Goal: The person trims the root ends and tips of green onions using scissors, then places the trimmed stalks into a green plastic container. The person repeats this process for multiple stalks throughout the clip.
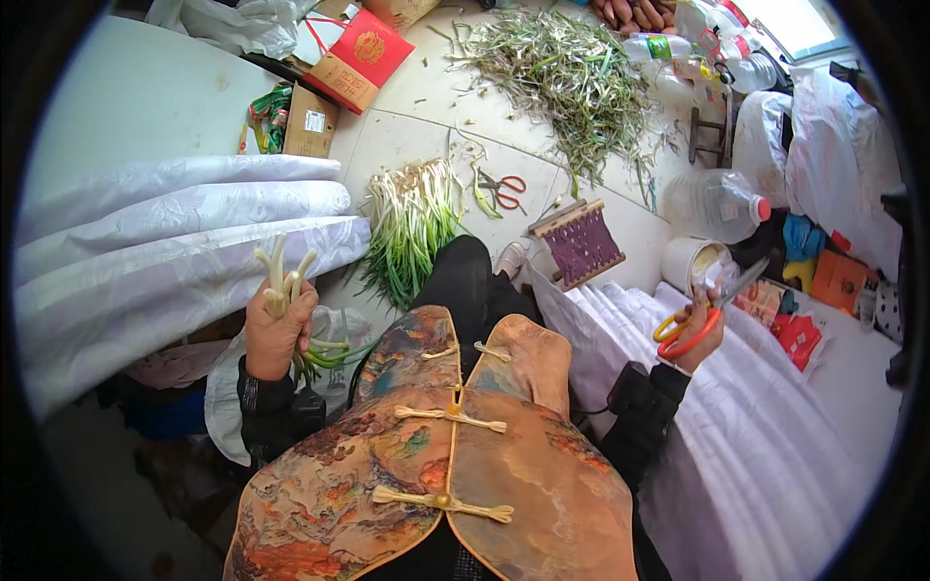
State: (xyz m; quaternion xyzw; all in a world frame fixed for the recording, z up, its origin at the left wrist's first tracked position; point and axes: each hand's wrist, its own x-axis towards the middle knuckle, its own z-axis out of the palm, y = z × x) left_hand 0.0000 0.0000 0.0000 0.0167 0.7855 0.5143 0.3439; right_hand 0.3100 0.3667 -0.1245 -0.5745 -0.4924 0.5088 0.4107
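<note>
Scallions [277, 290] held; stool [581, 243] before trimmings [572, 87].

The left hand [271, 337] grips several green onions [283, 281]; the right hand [710, 337] holds orange-handled scissors [740, 283]. Farther off, a green-onion bundle [415, 228] lies left of red-handled scissors [497, 187].

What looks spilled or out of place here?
The leaf heap at top, right of centre: it sprawls loose over the floor, scraps straying outward, while the green bundle to its lower left lies neatly aligned.
</note>
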